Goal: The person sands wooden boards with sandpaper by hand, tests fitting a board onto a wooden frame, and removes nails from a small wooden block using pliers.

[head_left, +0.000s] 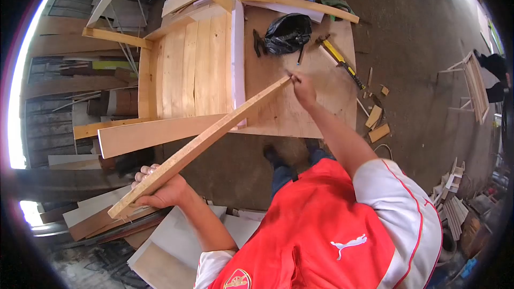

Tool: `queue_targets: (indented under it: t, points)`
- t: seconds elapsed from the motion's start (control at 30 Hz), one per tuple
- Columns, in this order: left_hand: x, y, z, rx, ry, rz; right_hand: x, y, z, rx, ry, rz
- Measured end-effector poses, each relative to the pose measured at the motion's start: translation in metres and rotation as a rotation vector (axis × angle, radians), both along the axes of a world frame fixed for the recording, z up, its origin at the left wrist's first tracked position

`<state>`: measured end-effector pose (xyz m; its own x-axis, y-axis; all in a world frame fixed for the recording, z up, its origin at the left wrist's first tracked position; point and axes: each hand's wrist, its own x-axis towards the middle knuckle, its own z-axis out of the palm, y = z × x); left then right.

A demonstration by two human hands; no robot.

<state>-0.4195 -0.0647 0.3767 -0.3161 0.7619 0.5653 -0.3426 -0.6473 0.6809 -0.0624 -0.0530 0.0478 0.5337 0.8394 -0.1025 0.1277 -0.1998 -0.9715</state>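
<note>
Holding a long wood strip (203, 145) in both hands, slantwise across the near edge of the desk (300, 115). Clock is read from mid-view, 12 at top.

Left hand (167, 188), 8 o'clock: palm under the near end, fingers curled up over the far side, thumb along the near side. Right hand (304, 90), 1 o'clock: fingers pinching the far tip, above the desk.

Could go wrong: the right hand has only the very tip, so a twist or an uneven lift could let that end drop. Strip passes over the jutting board (152, 135) and the pale side rail (237, 69) of the plank box (187, 72); a low swing would knock either. Contact there, cannot tell. Rough edges look likely to leave splinters if the strip slides through the left palm.

Strip's long axis: roughly 8 to 2 o'clock, the larger-looking end at 8, the far tip pointing toward 2.

Around: box at 10 o'clock; black bag (289, 32) near 12 to 1, beyond the right hand; yellow hammer (340, 58) toward 2, lying on the desk near its right edge. Wood offcuts (379, 132) on the floor (428, 144) at 3.
</note>
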Motion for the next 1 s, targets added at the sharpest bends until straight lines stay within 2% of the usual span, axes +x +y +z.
queue_targets:
  t: [0.07, 0.1, 0.2, 0.3, 0.4, 0.5, 0.6, 0.63, 0.73, 0.77, 0.87, 0.97, 1.0]
  points:
    - [0.011, -0.001, 0.003, -0.006, -0.025, 0.049, 0.024, 0.019, -0.016, -0.048, 0.041, -0.054]
    - [0.014, -0.002, 0.005, -0.011, -0.027, 0.078, 0.023, 0.022, -0.005, -0.134, 0.069, -0.079]
    - [0.007, -0.001, 0.004, -0.002, -0.017, 0.067, 0.004, 0.021, -0.038, 0.130, 0.029, 0.014]
    - [0.011, -0.002, 0.004, -0.009, -0.003, 0.072, -0.003, 0.002, 0.010, 0.118, 0.030, 0.005]
    - [0.021, -0.003, 0.009, -0.061, -0.065, 0.139, 0.025, 0.016, 0.024, -0.293, 0.007, -0.087]
    - [0.015, -0.001, 0.007, -0.072, -0.068, 0.163, 0.020, 0.024, 0.000, -0.105, -0.115, -0.054]
    - [0.011, 0.004, 0.002, -0.013, -0.054, 0.091, -0.009, 0.004, 0.029, 0.094, -0.081, 0.010]
    - [0.009, 0.002, 0.002, 0.011, -0.047, 0.063, -0.001, 0.003, 0.017, 0.019, -0.078, 0.058]
    - [0.005, 0.004, 0.003, 0.062, 0.017, -0.053, 0.033, 0.022, -0.045, 0.067, 0.089, 0.002]
    - [0.010, 0.004, 0.004, 0.070, 0.022, -0.038, 0.040, 0.025, -0.042, -0.003, 0.105, 0.006]
    - [0.011, 0.005, 0.005, 0.045, -0.023, -0.013, 0.016, 0.026, -0.046, 0.129, 0.023, 0.025]
    - [0.004, 0.007, 0.001, 0.024, -0.014, 0.042, -0.013, 0.005, 0.003, 0.219, 0.090, -0.001]
    - [0.005, 0.006, 0.001, -0.021, -0.051, 0.075, -0.007, 0.008, -0.009, 0.154, 0.065, -0.020]
